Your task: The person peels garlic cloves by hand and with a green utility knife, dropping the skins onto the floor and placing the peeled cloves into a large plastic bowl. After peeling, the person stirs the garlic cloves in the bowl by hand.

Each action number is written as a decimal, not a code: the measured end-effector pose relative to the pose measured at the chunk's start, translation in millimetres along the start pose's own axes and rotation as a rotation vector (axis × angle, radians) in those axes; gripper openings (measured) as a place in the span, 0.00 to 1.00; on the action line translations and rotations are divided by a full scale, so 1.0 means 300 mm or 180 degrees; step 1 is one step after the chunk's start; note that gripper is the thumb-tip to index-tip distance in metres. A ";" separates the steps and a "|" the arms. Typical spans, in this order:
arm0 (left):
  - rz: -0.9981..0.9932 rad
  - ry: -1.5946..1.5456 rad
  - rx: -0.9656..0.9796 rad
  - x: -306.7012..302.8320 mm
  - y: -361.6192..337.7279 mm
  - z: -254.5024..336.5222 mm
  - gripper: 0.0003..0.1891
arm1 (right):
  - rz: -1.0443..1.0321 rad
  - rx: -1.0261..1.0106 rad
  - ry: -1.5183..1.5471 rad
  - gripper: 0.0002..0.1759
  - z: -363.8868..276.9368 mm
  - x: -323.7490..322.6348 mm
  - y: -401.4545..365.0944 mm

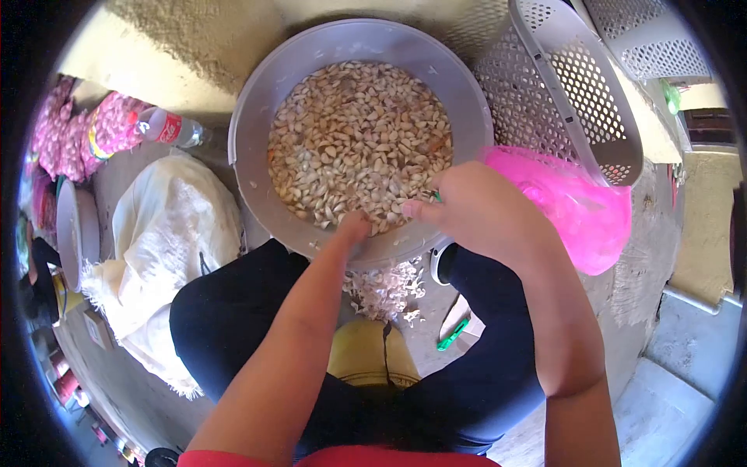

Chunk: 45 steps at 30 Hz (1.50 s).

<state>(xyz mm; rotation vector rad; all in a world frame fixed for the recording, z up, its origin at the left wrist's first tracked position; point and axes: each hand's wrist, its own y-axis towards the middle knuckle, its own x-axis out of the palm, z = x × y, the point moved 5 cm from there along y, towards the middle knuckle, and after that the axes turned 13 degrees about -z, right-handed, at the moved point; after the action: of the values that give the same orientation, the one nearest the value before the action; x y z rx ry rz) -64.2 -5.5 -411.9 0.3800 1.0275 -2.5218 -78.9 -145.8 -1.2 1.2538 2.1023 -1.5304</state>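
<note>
A wide grey tub (249, 167) stands in front of my knees, holding many pale garlic cloves (358, 128) in water. My left hand (355, 227) dips among the cloves near the tub's front edge, its fingers hidden below the surface. Above the tub's right front part is my right hand (459, 204), its fingers curled and closed round something green, of which only a small bit shows. Beneath the tub's front rim, a heap of garlic skins (385, 289) lies on the floor.
Left of the tub are a white sack (175, 210), a plastic bottle (170, 128) and pink net bags (58, 140). To the right are a pink plastic bag (576, 218) and grey perforated baskets (591, 97). A green cutter (454, 335) lies near my right leg.
</note>
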 end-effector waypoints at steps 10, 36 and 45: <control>-0.0151 0.0116 -0.0780 0.126 0.089 -0.056 0.33 | 0.0139 -0.0033 0.0317 0.23 0.021 -0.026 0.025; -0.2009 -0.0738 0.0324 0.096 0.012 0.026 0.11 | 0.0167 -0.0619 0.0119 0.21 -0.101 -0.030 0.073; -0.1818 -0.0843 0.0222 0.073 -0.004 0.096 0.11 | 0.0155 -0.0495 0.0360 0.15 -0.176 -0.079 0.072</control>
<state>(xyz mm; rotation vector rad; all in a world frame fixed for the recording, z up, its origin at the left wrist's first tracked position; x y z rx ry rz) -87.1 -30.8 -399.8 -0.2700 1.0535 -2.9994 -34.2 -109.9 21.6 1.3528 2.1953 -1.2762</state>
